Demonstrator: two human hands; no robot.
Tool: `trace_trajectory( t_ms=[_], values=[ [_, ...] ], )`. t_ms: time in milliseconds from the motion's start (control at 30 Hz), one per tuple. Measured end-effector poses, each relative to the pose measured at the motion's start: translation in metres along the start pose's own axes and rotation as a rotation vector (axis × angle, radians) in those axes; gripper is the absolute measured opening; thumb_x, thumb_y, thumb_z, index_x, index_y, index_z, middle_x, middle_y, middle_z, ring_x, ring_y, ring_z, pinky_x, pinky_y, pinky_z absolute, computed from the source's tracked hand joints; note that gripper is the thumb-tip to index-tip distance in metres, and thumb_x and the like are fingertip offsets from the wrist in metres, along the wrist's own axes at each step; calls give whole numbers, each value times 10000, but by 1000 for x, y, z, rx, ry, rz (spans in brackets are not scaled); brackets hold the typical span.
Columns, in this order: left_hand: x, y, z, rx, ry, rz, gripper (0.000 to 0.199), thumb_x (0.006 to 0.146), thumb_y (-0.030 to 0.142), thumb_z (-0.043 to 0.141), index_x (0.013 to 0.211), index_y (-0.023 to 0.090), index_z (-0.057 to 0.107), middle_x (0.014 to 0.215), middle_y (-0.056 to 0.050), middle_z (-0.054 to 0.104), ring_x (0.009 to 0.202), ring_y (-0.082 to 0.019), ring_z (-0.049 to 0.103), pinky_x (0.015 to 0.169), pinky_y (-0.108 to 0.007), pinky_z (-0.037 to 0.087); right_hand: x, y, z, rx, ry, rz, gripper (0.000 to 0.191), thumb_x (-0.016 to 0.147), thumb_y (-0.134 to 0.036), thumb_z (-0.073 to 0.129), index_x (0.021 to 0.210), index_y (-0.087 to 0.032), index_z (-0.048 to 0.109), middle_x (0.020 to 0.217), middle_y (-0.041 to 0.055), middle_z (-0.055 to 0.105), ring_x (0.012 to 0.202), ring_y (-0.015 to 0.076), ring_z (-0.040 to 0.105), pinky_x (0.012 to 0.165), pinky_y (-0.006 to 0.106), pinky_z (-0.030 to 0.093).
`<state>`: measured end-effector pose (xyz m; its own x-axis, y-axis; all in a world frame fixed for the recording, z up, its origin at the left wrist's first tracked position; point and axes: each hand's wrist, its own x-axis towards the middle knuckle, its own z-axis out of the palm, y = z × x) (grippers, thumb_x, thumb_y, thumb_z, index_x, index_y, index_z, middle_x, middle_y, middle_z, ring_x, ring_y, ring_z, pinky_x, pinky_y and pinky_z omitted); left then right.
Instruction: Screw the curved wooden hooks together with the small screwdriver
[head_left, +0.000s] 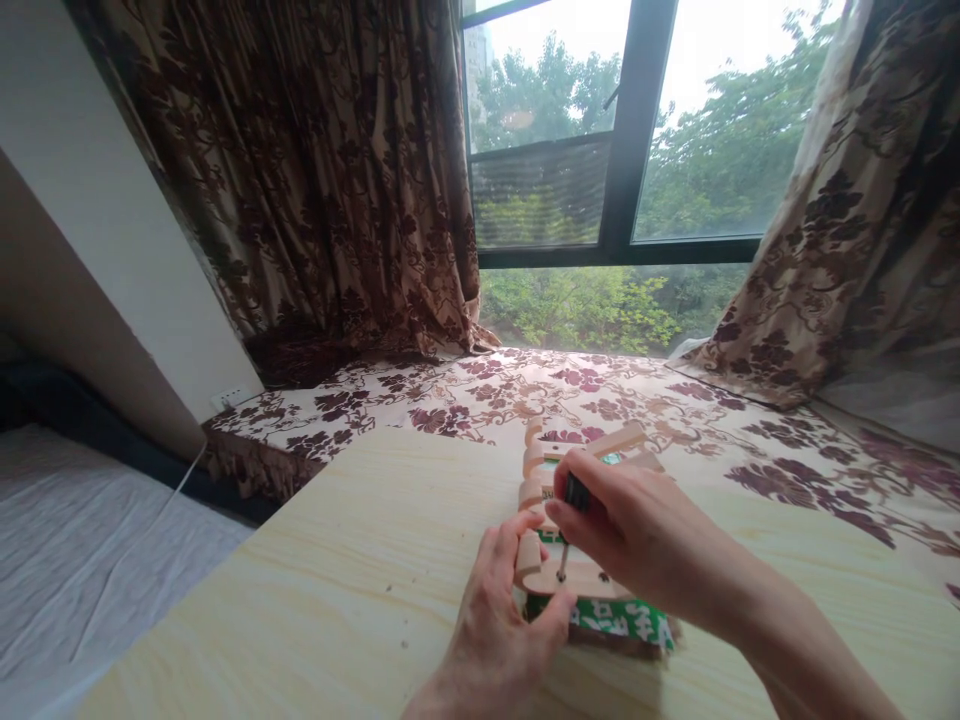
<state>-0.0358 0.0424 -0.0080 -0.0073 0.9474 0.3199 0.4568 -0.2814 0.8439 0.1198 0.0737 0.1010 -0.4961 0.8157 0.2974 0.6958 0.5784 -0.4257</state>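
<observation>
My right hand (637, 515) is closed around the dark handle of a screwdriver (576, 492). Its thin metal shaft points down, and the tip meets a dark hole or screw in a pale wooden piece (585, 583). My left hand (504, 615) grips that piece at its left end, fingers along the far side and thumb at the near edge. Under the wood lies a green block with white printed characters (626, 620). More pale wooden parts with rounded ends (531, 463) line up behind it, partly hidden by my right hand.
Everything rests on a light wood-grain tabletop (360, 540). Beyond is a ledge with a flowered cover (465, 390), below a dark-framed window (616, 200) with patterned curtains (360, 180) on both sides. A bed with a pale sheet (75, 540) is at the left.
</observation>
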Motion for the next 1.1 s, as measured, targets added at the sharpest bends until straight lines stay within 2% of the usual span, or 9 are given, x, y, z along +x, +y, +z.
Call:
trace_trajectory(
  t_ms=[133,367,700,867,967,1100],
  values=[
    [0,0,0,-9,-11,1,530,738,181,607,1231,295,450,1073,3,570,1002,-169,585,930,-338,471,-3,-1,-4,99,-79,-86,210,966,-285,368,781,-217,443,721,-5,559,625,132,473,570,267,326],
    [-1,3,-1,-43,-32,-39,523,731,173,586,1221,295,451,1019,7,535,915,-157,592,922,-363,469,5,18,6,52,34,-3,270,965,-374,372,743,-224,400,613,-14,501,545,137,421,547,278,303],
    [-2,3,-1,-47,-24,-29,532,719,157,591,1219,286,461,1014,-2,533,922,-160,581,920,-353,465,1,13,1,32,8,-44,211,953,-353,404,816,-217,489,635,-4,540,550,146,453,546,268,315],
    [0,-1,0,-33,-24,-18,519,717,151,580,1203,292,465,986,3,536,919,-173,585,905,-372,478,6,15,10,-61,99,24,268,951,-375,409,739,-214,438,621,8,564,533,146,471,539,269,296],
    [1,-1,0,-20,-22,0,511,713,155,575,1198,281,472,986,-5,548,933,-186,589,911,-389,479,6,13,12,-105,132,53,260,954,-382,406,778,-207,482,626,10,581,545,152,494,543,270,293],
    [1,5,-3,-8,5,6,482,718,170,580,1184,261,498,957,-10,576,900,-189,601,886,-385,496,1,5,3,59,47,-30,161,950,-304,438,856,-226,542,683,-24,593,571,121,478,535,240,301]
  ],
)
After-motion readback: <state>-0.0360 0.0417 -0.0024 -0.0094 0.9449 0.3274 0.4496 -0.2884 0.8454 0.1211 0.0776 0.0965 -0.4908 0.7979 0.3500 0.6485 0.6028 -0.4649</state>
